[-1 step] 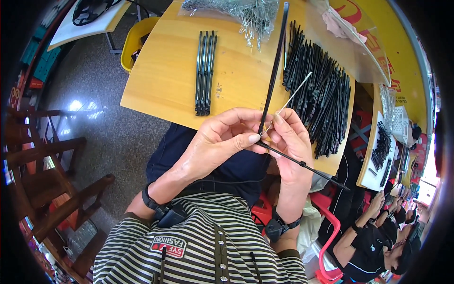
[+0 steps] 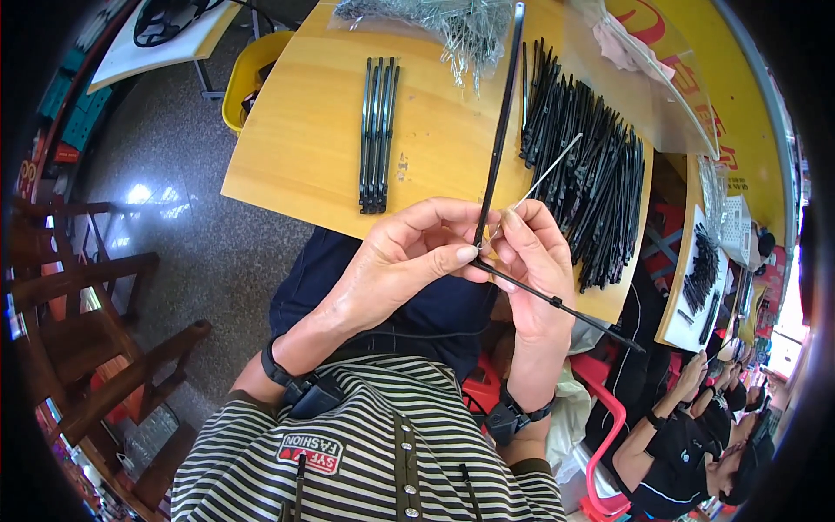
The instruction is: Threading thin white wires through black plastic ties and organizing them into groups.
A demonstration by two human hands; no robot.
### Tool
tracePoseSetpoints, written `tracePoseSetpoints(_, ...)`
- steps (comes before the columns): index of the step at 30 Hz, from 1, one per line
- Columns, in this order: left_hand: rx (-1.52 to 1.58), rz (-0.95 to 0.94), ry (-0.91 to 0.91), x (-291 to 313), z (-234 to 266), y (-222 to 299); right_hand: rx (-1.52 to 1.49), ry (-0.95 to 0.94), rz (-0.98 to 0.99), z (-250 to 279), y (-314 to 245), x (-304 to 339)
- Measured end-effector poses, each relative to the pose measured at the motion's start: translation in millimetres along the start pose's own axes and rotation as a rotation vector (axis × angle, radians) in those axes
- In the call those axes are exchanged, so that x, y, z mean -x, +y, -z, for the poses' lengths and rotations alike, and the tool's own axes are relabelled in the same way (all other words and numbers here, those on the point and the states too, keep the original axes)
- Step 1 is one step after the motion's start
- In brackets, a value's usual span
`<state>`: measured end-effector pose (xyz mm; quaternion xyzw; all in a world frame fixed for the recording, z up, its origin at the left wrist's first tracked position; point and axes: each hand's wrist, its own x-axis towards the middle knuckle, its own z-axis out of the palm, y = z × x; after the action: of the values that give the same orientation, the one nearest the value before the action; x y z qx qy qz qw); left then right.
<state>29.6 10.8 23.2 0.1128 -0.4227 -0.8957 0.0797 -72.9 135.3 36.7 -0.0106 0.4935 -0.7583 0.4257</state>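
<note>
My left hand [image 2: 403, 255] pinches a slim black rod piece at its bend, thumb on one side and fingertips on the other. One long arm of this black rod [image 2: 502, 122] rises up and away over the table, while a thinner arm [image 2: 561, 302] slants down to the right across my right palm. Between thumb and forefinger, my right hand [image 2: 532, 261] grips a thin pale wire [image 2: 550, 178] whose free end points up to the right. Its other end meets the rod at the bend, partly hidden by my fingertips.
Several black rods [image 2: 376, 139] lie side by side on the wooden table [image 2: 287, 148]. To the right is a large pile of black rods [image 2: 596, 174]. A clear bag of thin silvery wires [image 2: 470, 35] lies at the far edge. A co-worker [image 2: 687, 444] sits at the right.
The wire's free end has swung slightly to the right. The tall arm of the rod has tipped a little to the left. Both hands keep almost the same position.
</note>
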Motion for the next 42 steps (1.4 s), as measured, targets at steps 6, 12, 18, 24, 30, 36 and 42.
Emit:
tracePoseSetpoints(6,0.082,0.019,-0.017,-1.0,2.6,-2.9,-0.022,-0.009,0.014,-2.8,-0.6,0.6)
tracePoseSetpoints(12,0.180,0.010,-0.029,-1.9,6.5,-4.7,-0.121,-0.051,-0.096,-0.2,1.8,-3.6)
tracePoseSetpoints(18,0.172,0.001,-0.041,-3.2,8.4,-2.6,-0.150,-0.050,-0.090,-2.5,3.2,-6.2)
tracePoseSetpoints(24,0.216,-0.003,-0.024,-2.2,10.4,-4.1,-0.033,-0.013,0.021,-11.7,1.8,-5.0)
tracePoseSetpoints(30,0.155,0.128,0.096,-5.7,11.8,2.4,0.207,0.006,0.292,-13.0,7.5,-5.2)
tracePoseSetpoints(36,0.204,0.210,0.104,-6.6,15.1,-6.6,0.294,-0.090,0.220,-8.8,-0.7,-0.8)
tracePoseSetpoints(42,0.263,0.240,0.068,-8.5,20.8,-4.7,0.205,-0.143,0.157,-5.5,-8.0,10.6)
